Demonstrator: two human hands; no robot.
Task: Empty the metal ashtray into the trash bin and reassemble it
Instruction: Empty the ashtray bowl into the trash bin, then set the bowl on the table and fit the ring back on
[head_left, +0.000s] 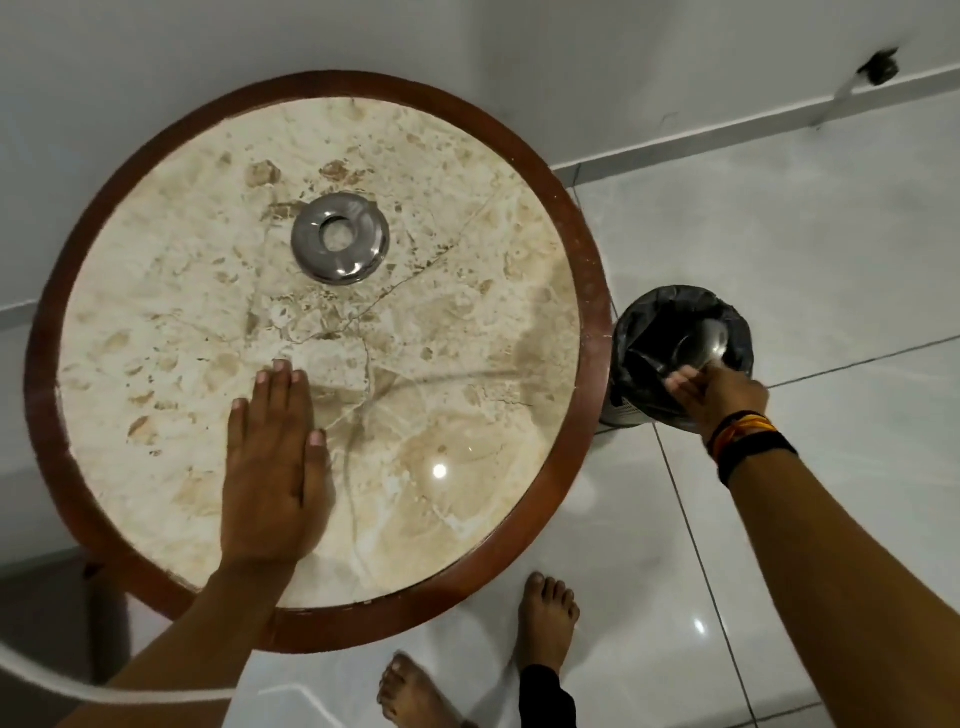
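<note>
I see my left hand (270, 467) lying flat, palm down, on the round marble surface (467, 332), fingers together and stretched toward twelve o'clock; its grip is released and grasps nothing. The lid (340, 238), a shiny metal ring with a hole in its middle, rests on the surface at about twelve o'clock from that hand, well apart from it. A dark wooden rim runs around the marble.

My right hand (719, 397) reaches out past the surface's three o'clock edge, over the bin (680, 353), which stands on the tiled floor (779, 234) just beside the surface and is lined with a black bag. This hand's grip is clenched on the bowl (701, 345), the ashtray's metal lower part, held tilted inside the bin's mouth with its hollow facing me. I cannot tell whether anything lies inside it. Dark and orange bands (748, 441) circle the right wrist. Two bare feet (545, 618) stand on the floor at six o'clock.
</note>
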